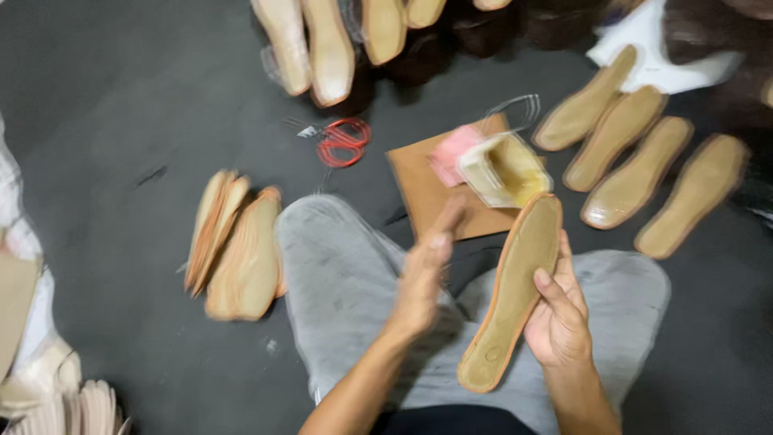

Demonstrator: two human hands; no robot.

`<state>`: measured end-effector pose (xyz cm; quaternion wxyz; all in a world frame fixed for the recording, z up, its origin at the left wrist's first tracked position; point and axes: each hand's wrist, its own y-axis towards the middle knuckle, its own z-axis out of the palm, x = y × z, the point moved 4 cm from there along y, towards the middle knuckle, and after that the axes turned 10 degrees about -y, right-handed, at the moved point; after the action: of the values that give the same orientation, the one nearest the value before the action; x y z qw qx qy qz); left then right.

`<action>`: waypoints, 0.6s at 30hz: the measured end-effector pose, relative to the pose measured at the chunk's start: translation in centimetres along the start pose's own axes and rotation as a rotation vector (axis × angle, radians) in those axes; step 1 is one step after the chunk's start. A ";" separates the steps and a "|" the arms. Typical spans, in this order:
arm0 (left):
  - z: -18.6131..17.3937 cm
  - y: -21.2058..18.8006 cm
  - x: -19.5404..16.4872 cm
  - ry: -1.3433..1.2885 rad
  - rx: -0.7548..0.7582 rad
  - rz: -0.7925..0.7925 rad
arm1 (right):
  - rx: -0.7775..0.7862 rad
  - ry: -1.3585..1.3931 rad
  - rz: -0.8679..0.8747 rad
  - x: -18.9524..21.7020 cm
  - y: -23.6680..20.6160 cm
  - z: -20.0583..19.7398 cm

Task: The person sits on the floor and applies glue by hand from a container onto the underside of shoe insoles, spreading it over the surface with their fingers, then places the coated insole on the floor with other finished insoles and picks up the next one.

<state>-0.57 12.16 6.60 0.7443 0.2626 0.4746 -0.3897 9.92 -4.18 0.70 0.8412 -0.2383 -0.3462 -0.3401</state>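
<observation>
Four soles [636,161] lie beyond the right hand [557,322] gripping an insole [515,290]; left hand [423,278] open, empty.

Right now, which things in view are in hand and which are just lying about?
In hand:
- insole, held by right hand
- left hand, open beside it

Lying about:
- stack of insoles
- row of four insoles
- red scissors
- brown card

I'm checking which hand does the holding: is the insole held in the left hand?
No, the right hand grips the tan insole, while the left hand is open beside it.
</observation>
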 end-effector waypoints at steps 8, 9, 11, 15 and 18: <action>-20.3 0.8 -6.4 0.420 -0.595 0.229 | -0.062 0.100 -0.177 12.5 -0.2 -19.0; -23.0 1.9 -6.6 0.570 -0.627 0.112 | -0.163 -0.006 -0.211 14.3 0.0 -21.7; -26.6 3.3 -5.3 0.752 -0.645 -0.057 | -0.329 -0.203 -0.252 17.5 0.9 -26.0; -29.2 4.3 -3.4 0.986 -0.653 -0.225 | -0.528 -0.354 -0.203 20.5 3.1 -30.5; -29.0 4.0 -2.3 1.100 -0.666 -0.262 | -0.629 -0.331 -0.171 20.7 5.4 -31.7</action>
<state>-12.33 37.22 -3.19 0.3809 0.1192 0.9093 -0.1181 38.19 -29.21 -5.30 0.6280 -0.5073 -0.3747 -0.4559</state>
